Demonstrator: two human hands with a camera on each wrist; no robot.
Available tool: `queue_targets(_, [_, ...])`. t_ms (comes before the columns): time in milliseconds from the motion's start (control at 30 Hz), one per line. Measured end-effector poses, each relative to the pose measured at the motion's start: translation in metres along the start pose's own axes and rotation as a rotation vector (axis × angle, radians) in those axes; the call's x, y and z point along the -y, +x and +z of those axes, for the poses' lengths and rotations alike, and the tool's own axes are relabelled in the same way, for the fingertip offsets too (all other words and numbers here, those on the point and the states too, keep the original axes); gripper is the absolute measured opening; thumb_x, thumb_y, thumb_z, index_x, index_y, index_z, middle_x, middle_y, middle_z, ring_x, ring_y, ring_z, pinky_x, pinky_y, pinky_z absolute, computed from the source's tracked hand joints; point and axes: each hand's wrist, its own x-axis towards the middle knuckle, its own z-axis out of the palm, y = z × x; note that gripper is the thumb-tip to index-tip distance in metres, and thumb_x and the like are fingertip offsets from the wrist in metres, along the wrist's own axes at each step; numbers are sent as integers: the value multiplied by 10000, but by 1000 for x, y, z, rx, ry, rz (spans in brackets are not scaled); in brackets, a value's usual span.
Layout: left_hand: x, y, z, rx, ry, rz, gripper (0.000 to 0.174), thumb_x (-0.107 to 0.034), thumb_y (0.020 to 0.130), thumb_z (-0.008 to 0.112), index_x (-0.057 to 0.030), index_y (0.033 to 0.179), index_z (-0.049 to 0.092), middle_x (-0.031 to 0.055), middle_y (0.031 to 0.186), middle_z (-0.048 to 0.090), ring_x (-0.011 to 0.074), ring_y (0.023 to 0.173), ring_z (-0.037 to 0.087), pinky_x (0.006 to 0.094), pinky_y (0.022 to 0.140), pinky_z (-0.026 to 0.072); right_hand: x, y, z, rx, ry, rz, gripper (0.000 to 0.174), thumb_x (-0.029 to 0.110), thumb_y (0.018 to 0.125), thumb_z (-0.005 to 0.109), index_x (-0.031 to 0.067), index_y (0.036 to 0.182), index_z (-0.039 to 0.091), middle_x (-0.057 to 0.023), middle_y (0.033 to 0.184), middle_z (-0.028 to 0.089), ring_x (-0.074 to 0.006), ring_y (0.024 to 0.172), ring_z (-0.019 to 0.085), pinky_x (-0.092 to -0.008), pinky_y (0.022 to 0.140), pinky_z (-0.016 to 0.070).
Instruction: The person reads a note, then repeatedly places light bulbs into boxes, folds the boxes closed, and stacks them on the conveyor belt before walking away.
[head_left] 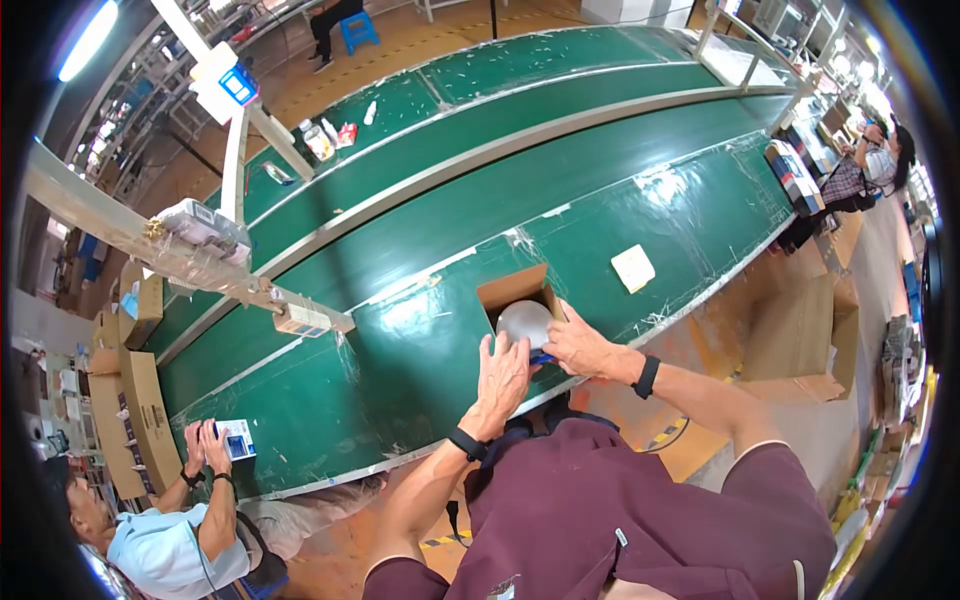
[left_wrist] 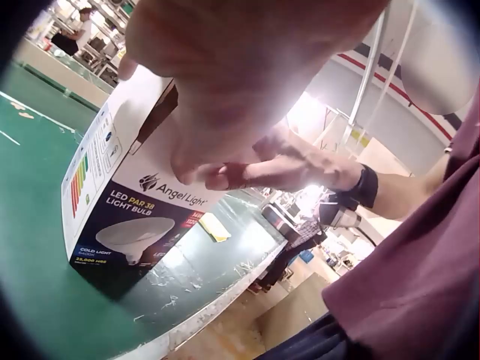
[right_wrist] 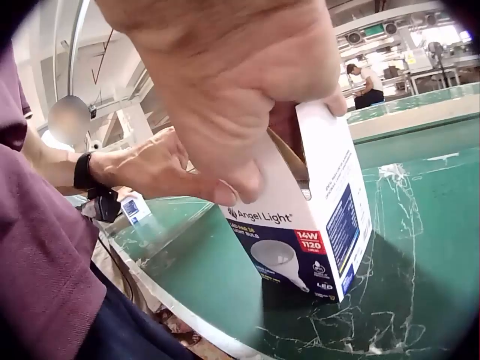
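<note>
Presently, left hand and right hand grip the upright carton, fingers clamped at its near wall, on the tabletop; uneven squeezing could buckle cardboard against the bulb.

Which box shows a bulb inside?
The small box between left hand and right hand, bulb at its open top; the worker's box and big carton show none.
</note>
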Motion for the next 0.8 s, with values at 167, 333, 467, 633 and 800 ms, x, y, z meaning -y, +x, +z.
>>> queue_targets(167, [12, 2, -5, 184, 51, 87, 172, -247, 937, 700, -75, 925, 706, 97, 956, 712, 367, 1272, 519, 632, 1104, 343, 3, 6, -16, 30, 72, 28, 243, 280, 802, 810, 166, 1013, 768, -62, 905, 687, -245, 1106, 625, -664, 1193, 290])
queue_targets(333, [11, -12, -7, -253, -120, -63, 244, -144, 758, 865, -43, 922, 714, 290, 1636, 320, 550, 1497, 275, 591, 1171, 340, -8, -2, -41, -345, 442, 53, 236, 336, 920, 751, 104, 959, 748, -83, 964, 707, -298, 1161, 632, -507, 1087, 444])
queue_targets(467, [22, -32, 7, -306, -377, -33, 214, -58, 755, 842, -45, 913, 698, 303, 1578, 416, 500, 1423, 452, 545, 1144, 428, -20, -20, -16, -557, 938, 589, 489, 282, 991, 705, 34, 1398, 596, -143, 1292, 677, -263, 1223, 621, -412, 1041, 490])
queue_targets(633, [55, -25, 6, -75, -388, 203, 406, -82, 774, 849, -99, 1164, 738, 199, 1598, 458, 455, 1449, 456, 521, 1157, 409, -15, 12, 51, -186, 1490, 636, 807, 312, 989, 716, -3, 1622, 328, -142, 1478, 567, -204, 1269, 573, -351, 1084, 464])
queue_targets(800, [71, -4, -6, 159, -346, 222, 521, -315, 867, 803, -191, 1361, 692, 87, 1629, 459, 364, 1560, 298, 557, 1203, 255, -13, 19, 51, -169, 1439, 602, 742, 244, 1003, 692, 33, 1625, 348, -128, 1501, 547, -198, 1306, 558, -352, 1106, 451])
